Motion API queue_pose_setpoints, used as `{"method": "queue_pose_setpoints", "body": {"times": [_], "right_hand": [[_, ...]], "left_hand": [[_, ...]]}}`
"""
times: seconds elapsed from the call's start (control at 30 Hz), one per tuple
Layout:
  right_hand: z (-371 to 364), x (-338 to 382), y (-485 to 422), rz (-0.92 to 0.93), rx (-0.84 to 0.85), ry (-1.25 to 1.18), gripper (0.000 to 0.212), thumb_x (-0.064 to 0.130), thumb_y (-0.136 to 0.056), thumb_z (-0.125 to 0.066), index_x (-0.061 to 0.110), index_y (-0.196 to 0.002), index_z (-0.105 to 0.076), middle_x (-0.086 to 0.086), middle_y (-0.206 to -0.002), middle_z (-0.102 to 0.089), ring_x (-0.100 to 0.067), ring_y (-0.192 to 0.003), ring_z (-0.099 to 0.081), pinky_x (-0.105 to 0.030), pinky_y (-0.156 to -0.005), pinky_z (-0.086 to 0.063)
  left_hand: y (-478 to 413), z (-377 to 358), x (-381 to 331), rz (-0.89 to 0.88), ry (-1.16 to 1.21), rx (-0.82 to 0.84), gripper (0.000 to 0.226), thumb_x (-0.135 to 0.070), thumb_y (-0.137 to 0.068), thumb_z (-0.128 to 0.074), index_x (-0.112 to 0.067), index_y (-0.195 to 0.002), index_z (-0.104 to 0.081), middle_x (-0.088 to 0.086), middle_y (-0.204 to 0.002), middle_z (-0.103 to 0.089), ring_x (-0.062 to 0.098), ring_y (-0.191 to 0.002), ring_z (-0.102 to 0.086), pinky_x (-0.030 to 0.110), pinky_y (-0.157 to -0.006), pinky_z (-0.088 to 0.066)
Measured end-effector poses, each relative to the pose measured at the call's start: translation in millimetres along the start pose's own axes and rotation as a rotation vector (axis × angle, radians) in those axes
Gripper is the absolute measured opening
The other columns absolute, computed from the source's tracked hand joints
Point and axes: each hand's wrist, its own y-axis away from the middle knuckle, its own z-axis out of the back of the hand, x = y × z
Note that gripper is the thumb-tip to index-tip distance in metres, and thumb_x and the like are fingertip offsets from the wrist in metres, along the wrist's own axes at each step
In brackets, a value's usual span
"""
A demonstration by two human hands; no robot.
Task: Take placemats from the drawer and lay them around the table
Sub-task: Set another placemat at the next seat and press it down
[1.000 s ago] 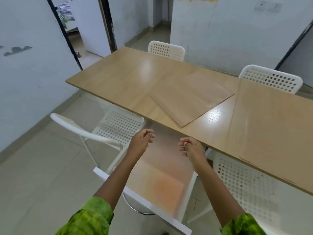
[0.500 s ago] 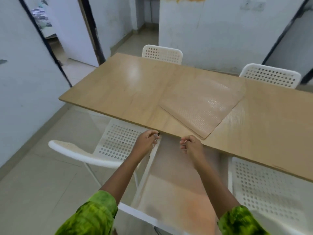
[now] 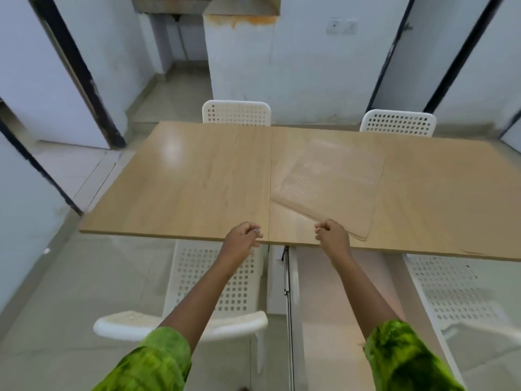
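Observation:
A stack of tan, half-clear placemats [image 3: 335,190] with a dotted texture lies on the wooden table [image 3: 197,179], right of the middle seam. My left hand [image 3: 244,235] hovers at the table's near edge with its fingers curled and thumb pinched to them. My right hand [image 3: 331,235] is curled the same way, just short of the stack's near corner. Nothing shows between the fingers of either hand. Under the table edge the drawer [image 3: 276,277] stands pulled out towards me, with a white side wall, a metal rail and a pinkish inside.
White perforated chairs stand around the table: one below my left arm [image 3: 214,277], one at the near right [image 3: 445,286], two on the far side [image 3: 236,112] [image 3: 397,122]. Walls and dark door frames close in on the left and behind.
The view has swung to face the table squarely. Both hands rose from above the open drawer to the table's near edge, staying curled; the stack has not moved.

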Motion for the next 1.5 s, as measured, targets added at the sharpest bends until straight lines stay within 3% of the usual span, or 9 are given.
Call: {"method": "queue_pose_setpoints", "body": {"times": [0.13,0.3,0.57,0.83,1.0,1.17,1.33,1.4,1.5], "right_hand": [[6,6,-32,0.069,-0.080,0.333,0.028,0.006,-0.087,-0.043,0.006,-0.107,-0.063,-0.013,-0.112,-0.064,-0.028,-0.099,-0.058,-0.030,-0.076,-0.041],[23,-3,-82,0.072,0.108,0.691,0.047,0.016,-0.091,-0.047,0.019,-0.138,-0.044,-0.006,-0.154,-0.028,-0.023,-0.136,-0.037,-0.031,-0.105,-0.033],[40,-16,-116,0.123,0.186,0.924,0.030,0.020,-0.089,-0.047,0.019,-0.116,-0.059,-0.004,-0.120,-0.064,-0.025,-0.105,-0.060,-0.033,-0.084,-0.046],[31,-12,-119,0.242,0.213,1.131,0.027,0.023,-0.088,-0.047,0.010,-0.109,-0.058,-0.010,-0.112,-0.063,-0.030,-0.097,-0.061,-0.034,-0.076,-0.046],[16,-20,-116,0.237,0.160,1.225,0.029,0.015,-0.094,-0.033,0.000,-0.113,-0.049,-0.021,-0.111,-0.058,-0.035,-0.097,-0.059,-0.037,-0.072,-0.044],[7,-19,-115,0.249,0.091,1.207,0.030,0.008,-0.094,-0.030,0.001,-0.120,-0.043,-0.021,-0.113,-0.058,-0.032,-0.099,-0.060,-0.037,-0.074,-0.045],[9,-4,-110,0.137,-0.034,1.042,0.027,0.009,-0.092,-0.036,0.004,-0.117,-0.043,-0.017,-0.108,-0.059,-0.035,-0.093,-0.061,-0.038,-0.071,-0.045],[9,6,-106,0.160,-0.101,0.976,0.024,0.010,-0.091,-0.039,0.004,-0.113,-0.046,-0.015,-0.105,-0.060,-0.034,-0.093,-0.060,-0.038,-0.072,-0.046],[-3,23,-94,0.274,-0.145,0.978,0.018,0.015,-0.091,-0.040,0.007,-0.104,-0.050,-0.011,-0.098,-0.062,-0.030,-0.088,-0.061,-0.035,-0.065,-0.044]], "left_hand": [[-34,5,-8,0.021,0.022,0.065,0.019,-0.018,-0.096,-0.043,-0.013,-0.107,-0.057,0.002,-0.100,-0.063,0.017,-0.082,-0.059,0.027,-0.065,-0.043],[-76,-1,-16,0.068,0.011,0.159,0.016,-0.018,-0.097,-0.042,-0.014,-0.103,-0.056,0.004,-0.099,-0.062,0.017,-0.082,-0.057,0.025,-0.064,-0.043],[-126,-28,-26,0.119,-0.026,0.297,0.016,-0.019,-0.096,-0.043,-0.014,-0.101,-0.057,0.002,-0.097,-0.063,0.016,-0.080,-0.057,0.025,-0.064,-0.043],[-146,-58,-31,0.195,0.001,0.391,0.013,-0.019,-0.096,-0.044,-0.014,-0.100,-0.056,0.001,-0.104,-0.061,0.017,-0.084,-0.058,0.024,-0.062,-0.043],[-169,-77,-28,0.415,0.214,0.401,0.014,-0.009,-0.093,-0.044,-0.012,-0.081,-0.051,0.004,-0.080,-0.051,0.014,-0.069,-0.053,0.022,-0.059,-0.045],[-171,-82,-30,0.580,0.618,0.244,0.039,-0.004,-0.095,-0.035,0.011,-0.131,-0.036,0.027,-0.135,-0.044,0.035,-0.128,-0.044,0.036,-0.108,-0.038],[-168,-96,-35,0.565,0.832,0.226,0.052,-0.013,-0.094,-0.049,0.005,-0.139,-0.030,0.025,-0.146,-0.032,0.032,-0.137,-0.032,0.037,-0.115,-0.027],[-170,-106,-42,0.516,0.870,0.332,0.044,-0.014,-0.091,-0.054,-0.005,-0.132,-0.043,0.019,-0.141,-0.040,0.028,-0.133,-0.038,0.036,-0.112,-0.028],[-182,-117,-54,0.451,0.841,0.416,0.003,-0.014,-0.087,-0.061,-0.014,-0.089,-0.059,0.007,-0.086,-0.059,0.018,-0.080,-0.056,0.033,-0.086,-0.044]]}}
